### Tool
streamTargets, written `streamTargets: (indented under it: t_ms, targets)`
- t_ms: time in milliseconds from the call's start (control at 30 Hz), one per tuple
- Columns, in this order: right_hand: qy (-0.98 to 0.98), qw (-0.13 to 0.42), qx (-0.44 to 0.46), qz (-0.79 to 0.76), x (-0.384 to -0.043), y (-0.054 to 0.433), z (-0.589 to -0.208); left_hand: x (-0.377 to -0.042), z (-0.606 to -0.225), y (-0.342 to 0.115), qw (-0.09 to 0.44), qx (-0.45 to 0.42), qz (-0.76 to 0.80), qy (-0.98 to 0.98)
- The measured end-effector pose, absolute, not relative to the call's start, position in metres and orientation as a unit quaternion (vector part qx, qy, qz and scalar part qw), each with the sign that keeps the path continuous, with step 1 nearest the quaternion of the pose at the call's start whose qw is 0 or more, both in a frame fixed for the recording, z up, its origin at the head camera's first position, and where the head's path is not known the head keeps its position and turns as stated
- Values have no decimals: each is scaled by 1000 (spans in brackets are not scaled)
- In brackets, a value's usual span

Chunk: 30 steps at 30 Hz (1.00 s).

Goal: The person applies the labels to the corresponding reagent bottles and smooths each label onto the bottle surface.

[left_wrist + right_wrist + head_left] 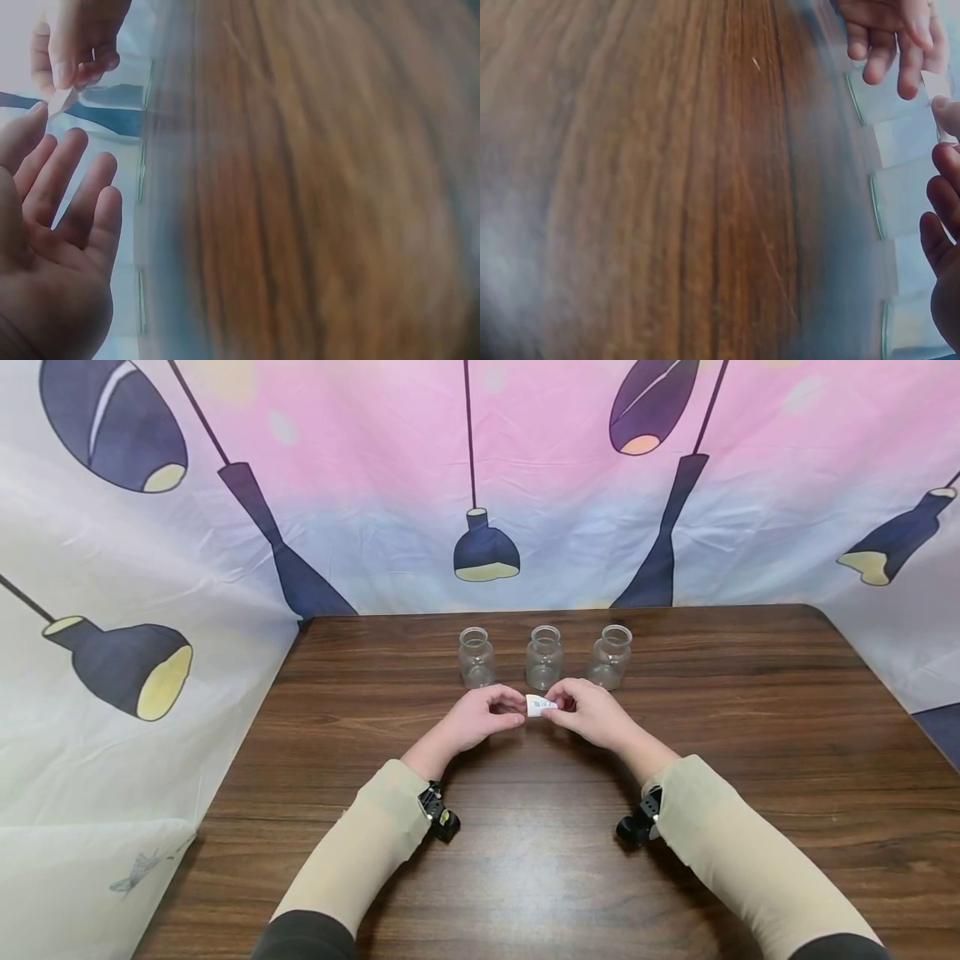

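A small white paper slip with dark printing [537,706] is held above the table, in front of the jars. My right hand [592,714] pinches its right end between thumb and fingers. Close to the slip's left edge is my left hand [478,720], its thumb and fingers apart and loosely extended. In the left wrist view, the left palm [56,277] faces the camera and the slip [61,101] is near the thumb tip. The right wrist view shows the right hand [946,195] only partly, cut off by the frame edge.
Three open clear glass jars stand in a row beyond the hands: left [477,662], middle [543,660] and right [610,658]. They rest on a dark wooden table [540,860]. A printed cloth [405,468] hangs behind the table and along its sides.
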State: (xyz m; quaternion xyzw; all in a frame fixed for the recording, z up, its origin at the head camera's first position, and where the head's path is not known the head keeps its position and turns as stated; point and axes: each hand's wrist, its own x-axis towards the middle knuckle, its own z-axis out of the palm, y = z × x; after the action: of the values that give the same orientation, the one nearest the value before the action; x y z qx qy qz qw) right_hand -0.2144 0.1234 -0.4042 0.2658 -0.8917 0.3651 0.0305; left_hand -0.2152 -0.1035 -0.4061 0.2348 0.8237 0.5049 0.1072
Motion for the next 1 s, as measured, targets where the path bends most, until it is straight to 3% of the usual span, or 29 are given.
streamTargets:
  t_ms: [500,1000]
  targets:
    - [-893,51,256,368,-213,112,-409,-214,-412,-96,69,185,534,822]
    - [-862,177,287,379,-207,104,-413,-210,-408,-92,73,163,599,780]
